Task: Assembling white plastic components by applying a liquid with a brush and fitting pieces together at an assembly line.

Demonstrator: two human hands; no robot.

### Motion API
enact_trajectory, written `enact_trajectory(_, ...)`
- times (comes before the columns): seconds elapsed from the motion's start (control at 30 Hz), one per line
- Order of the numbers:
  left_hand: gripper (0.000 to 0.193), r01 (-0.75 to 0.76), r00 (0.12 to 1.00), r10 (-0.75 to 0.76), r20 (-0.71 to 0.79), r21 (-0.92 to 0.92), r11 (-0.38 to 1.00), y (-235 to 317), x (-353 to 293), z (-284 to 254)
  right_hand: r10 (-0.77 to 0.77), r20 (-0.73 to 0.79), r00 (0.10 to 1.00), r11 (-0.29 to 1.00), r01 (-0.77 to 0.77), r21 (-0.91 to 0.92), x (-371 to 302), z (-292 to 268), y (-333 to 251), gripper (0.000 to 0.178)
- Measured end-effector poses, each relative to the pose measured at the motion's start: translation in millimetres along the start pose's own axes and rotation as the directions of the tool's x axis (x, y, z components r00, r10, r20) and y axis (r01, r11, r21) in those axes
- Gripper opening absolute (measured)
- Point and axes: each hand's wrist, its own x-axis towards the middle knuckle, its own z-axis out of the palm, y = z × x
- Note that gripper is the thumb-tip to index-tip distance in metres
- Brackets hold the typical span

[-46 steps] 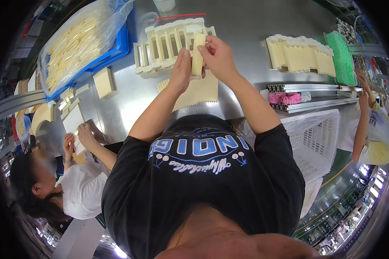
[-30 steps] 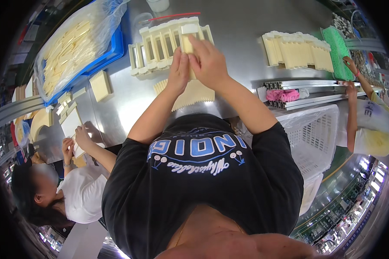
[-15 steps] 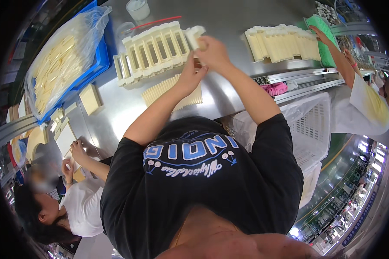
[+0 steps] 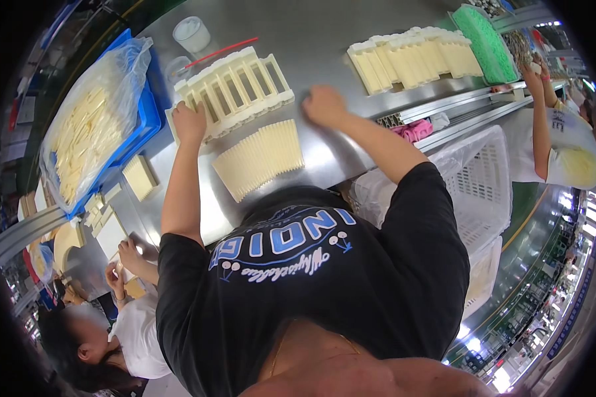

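Note:
A row of cream, open plastic frames (image 4: 235, 96) stands on the steel table in front of me. At the row's left end, my left hand (image 4: 190, 124) is closed on the outermost frame (image 4: 173, 126), which it partly covers. My right hand (image 4: 324, 106) rests on the table just past the row's right end, apart from it. Its fingers are curled under, and anything inside them is hidden. Nearer my body, a fanned set of thin cream strips (image 4: 258, 159) lies between my forearms.
A blue tray (image 4: 149, 106) with a plastic bag of cream pieces sits at left, near a small strip stack (image 4: 139, 175). A white cup (image 4: 192, 34) and red stick (image 4: 222, 53) lie behind. More cream parts (image 4: 414, 63) and a green tray (image 4: 485, 43) stand right. Co-workers flank me.
My hands have come apart: the left moved to the row's left end, the right down onto the table. The pale frame they held now appears to stand at the row's right end.

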Motion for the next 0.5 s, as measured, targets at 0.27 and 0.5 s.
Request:
enact_trajectory(0.27, 0.041, 0.152, 0.988, -0.148, 0.039, -0.116, 0.982, 16.5, 9.3, -8.1, -0.016, 0.365, 0.931, 0.998, -0.01, 0.069, -29.5, 43.2, -22.0, 0.029)
enact_trajectory(0.5, 0.018, 0.106, 0.984, -0.102, 0.146, -0.02, 0.994, -19.5, 11.3, -2.6, 0.005, 0.239, 0.971, 0.988, -0.042, 0.148, -30.7, 41.5, -27.3, 0.028)
